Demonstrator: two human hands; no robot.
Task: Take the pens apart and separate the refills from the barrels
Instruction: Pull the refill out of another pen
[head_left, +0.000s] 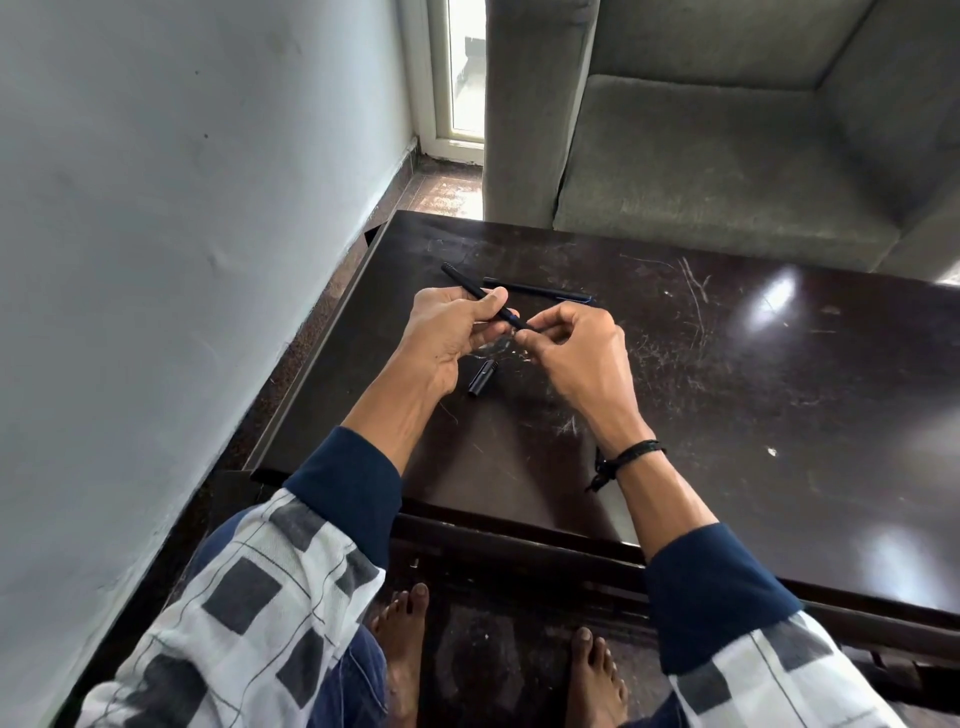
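Note:
My left hand (452, 332) grips a black pen barrel (462, 280) that points up and to the left above the dark table (727, 395). My right hand (566, 348) pinches the barrel's near tip with thumb and fingers; what it pinches there is too small to tell. A black pen cap (482, 378) lies on the table just below my hands. A second black pen (540, 292) lies flat behind my hands, partly hidden by them.
The scratched dark wooden table has its left edge close to a white wall (182, 234). A grey sofa (727, 135) stands behind the table. My bare feet (405, 639) rest on the floor under the table's near edge.

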